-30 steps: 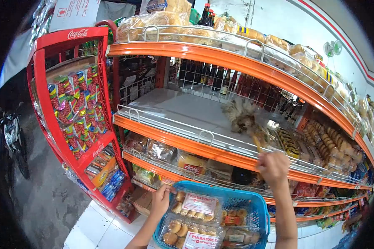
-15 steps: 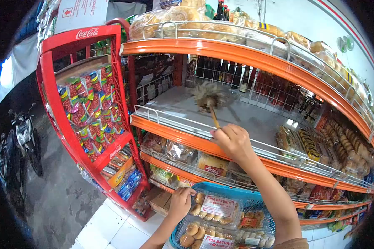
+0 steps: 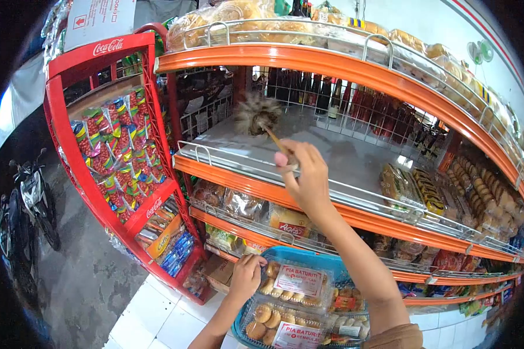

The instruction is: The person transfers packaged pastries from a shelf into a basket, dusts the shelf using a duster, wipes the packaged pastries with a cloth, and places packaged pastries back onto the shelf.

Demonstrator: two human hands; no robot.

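Observation:
My right hand (image 3: pixel 307 174) is closed round the thin wooden handle of a feather duster (image 3: pixel 257 115). The duster's grey-brown feathers are over the far left part of the grey middle shelf (image 3: pixel 355 168). Lower down, the fingers of my left hand (image 3: pixel 247 276) curl over the left rim of a blue plastic basket (image 3: pixel 288 251). Inside the basket lie clear boxes of round pastries, among them an upper pastry box (image 3: pixel 298 280) and a lower pastry box (image 3: pixel 297 334) with red-and-white labels.
A red Coca-Cola rack (image 3: pixel 105 64) with hanging snack packets stands on the left. Orange shelf edges (image 3: pixel 308 57) and wire rails run across above and below the middle shelf. Packaged breads (image 3: pixel 413 189) sit at its right end. Parked motorbikes (image 3: pixel 32 192) are outside.
My right hand has moved left and slightly up, taking the feather duster deeper into the shelf's left corner. My left hand stays at the basket's rim. The whole view has shifted slightly.

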